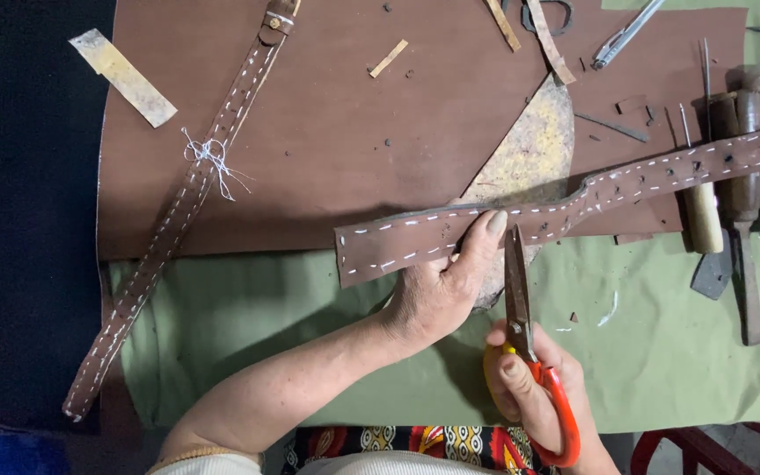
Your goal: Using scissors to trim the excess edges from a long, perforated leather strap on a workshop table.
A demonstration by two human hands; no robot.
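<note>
While the left hand [437, 290] pinches a brown stitched leather strap [565, 198] between thumb and curled fingers, holding it level above the desk, the right hand [529, 378] is closed through the red handles of a pair of scissors [521, 308], whose dark blades point up at the strap's lower edge just beside the left thumb. From the head view, the step in hand looks like trimming the strap's edge; the blades seem barely parted and touch or nearly touch the leather. A clean cut would call for keeping the strap taut and the thumb out of the blade line. Beyond the left hand lies a large brown leather sheet [327, 132], with a second stitched strap [178, 211] running diagonally well to the left. To the right, past the strap's far end, wooden-handled awls [705, 211] rest on the green cloth [248, 325].
</note>
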